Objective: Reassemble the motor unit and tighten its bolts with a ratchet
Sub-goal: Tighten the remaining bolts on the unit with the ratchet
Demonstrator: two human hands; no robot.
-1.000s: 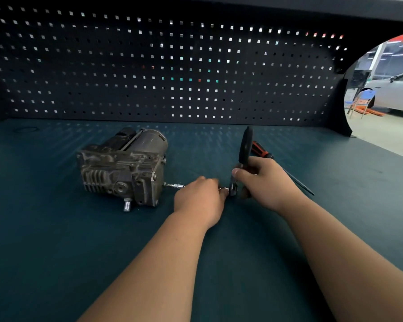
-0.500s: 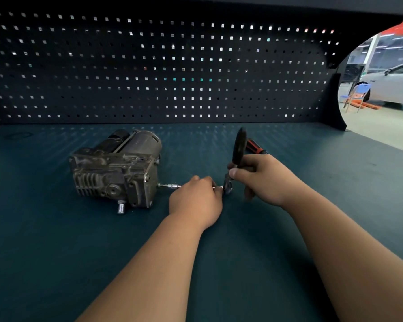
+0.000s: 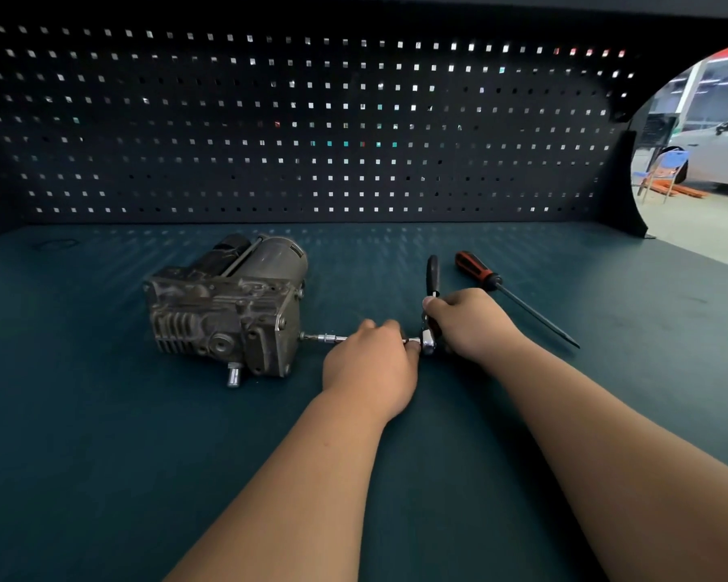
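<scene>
The grey motor unit [image 3: 228,308] lies on the green bench mat [image 3: 102,455], left of centre. A chrome extension bar [image 3: 326,339] runs from its right face toward my hands. My left hand [image 3: 370,367] curls over the bar near the ratchet head. The ratchet [image 3: 430,312] stands with its black handle pointing away from me. My right hand [image 3: 467,321] grips the ratchet just above its chrome head. The bolt at the bar's tip is hidden against the housing.
A red-and-black screwdriver [image 3: 509,294] lies on the mat behind my right hand, tip pointing right. A dark pegboard [image 3: 312,128] walls off the back. The bench's right edge opens onto a workshop floor with a parked car [image 3: 719,149].
The ratchet handle has swung away from me, more toward the pegboard, and the screwdriver behind my right hand is now in full view. Both hands keep their holds.
</scene>
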